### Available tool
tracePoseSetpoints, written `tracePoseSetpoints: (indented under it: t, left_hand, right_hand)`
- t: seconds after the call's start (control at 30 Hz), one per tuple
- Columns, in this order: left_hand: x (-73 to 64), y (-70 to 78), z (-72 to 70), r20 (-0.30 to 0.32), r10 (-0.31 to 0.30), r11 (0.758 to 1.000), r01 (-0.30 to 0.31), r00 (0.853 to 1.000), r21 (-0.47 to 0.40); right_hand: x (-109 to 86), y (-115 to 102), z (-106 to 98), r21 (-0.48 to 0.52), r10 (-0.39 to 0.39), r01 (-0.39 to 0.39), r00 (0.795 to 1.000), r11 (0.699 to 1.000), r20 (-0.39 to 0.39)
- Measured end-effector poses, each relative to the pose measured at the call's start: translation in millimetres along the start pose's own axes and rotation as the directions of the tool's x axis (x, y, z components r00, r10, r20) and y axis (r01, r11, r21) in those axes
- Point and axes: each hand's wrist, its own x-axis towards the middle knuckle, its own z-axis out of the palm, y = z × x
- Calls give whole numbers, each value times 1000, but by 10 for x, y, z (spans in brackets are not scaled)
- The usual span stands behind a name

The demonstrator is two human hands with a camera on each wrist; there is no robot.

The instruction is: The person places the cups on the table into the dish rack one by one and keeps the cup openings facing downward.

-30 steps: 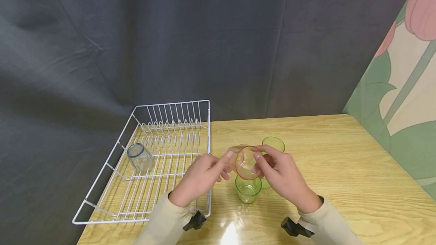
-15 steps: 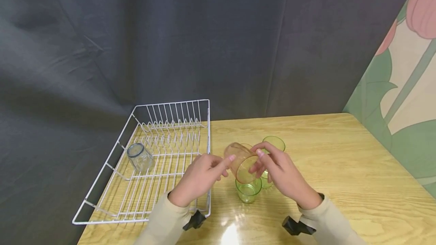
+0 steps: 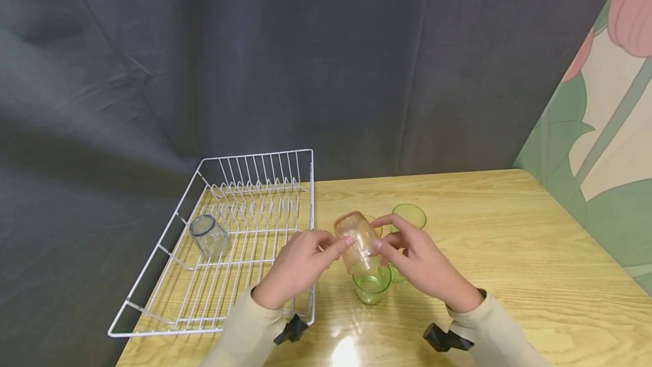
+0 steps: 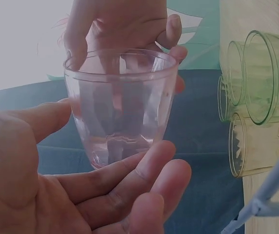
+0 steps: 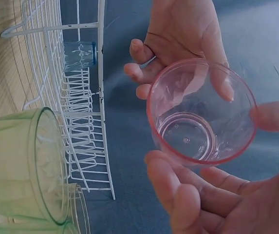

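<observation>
A clear pink cup (image 3: 359, 245) is held tilted in the air between both hands. My left hand (image 3: 305, 262) holds its left side between thumb and fingers. On the right, my right hand (image 3: 415, 256) pinches it with thumb and fingertips. The right wrist view looks into the round mouth of the pink cup (image 5: 202, 114), down to its base. Just below the hands stands a green cup (image 3: 371, 293). Behind it are another green cup (image 3: 410, 217), partly hidden by the right hand, and an amber cup (image 3: 377, 224), mostly covered by the pink one.
A white wire dish rack (image 3: 313, 203) stands on the left of the wooden table (image 3: 484, 242). Inside it a bluish clear cup (image 3: 210, 237) leans at the left side. A dark curtain (image 3: 305, 61) hangs behind, and a flowered wall panel (image 3: 611, 157) borders the right.
The pink cup has been turned in the hands: its open mouth faced the head camera earlier, and now its side does. The right hand's fingers have shifted along it; the left hand has barely moved.
</observation>
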Motion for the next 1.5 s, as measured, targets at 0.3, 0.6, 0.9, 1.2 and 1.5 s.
tracePoseSetpoints:
  t: [0.3,0.6,0.9,1.2,1.5]
  left_hand:
    - [19,-9,-2,-34,-4,1000,5,999,25]
    - [42,-9,-9,-50,-12,1000,13,999,22]
    - [35,-3,-6,-41,-23,1000,23,999,4]
    - [23,15,-17,-32,10,1000,-9,999,10]
    - [38,12,-1,-44,43,999,-42,998,27]
  right_hand:
    - [-4,-1,39,-50,-21,20,1000,999,-3]
    - [6,31,69,-119,-38,36,999,992,-15]
    - [-4,35,88,-129,-46,43,999,991,-18]
    - [-22,14,90,-120,-31,31,1000,992,1]
    - [-11,33,103,-106,-44,44,999,993,4]
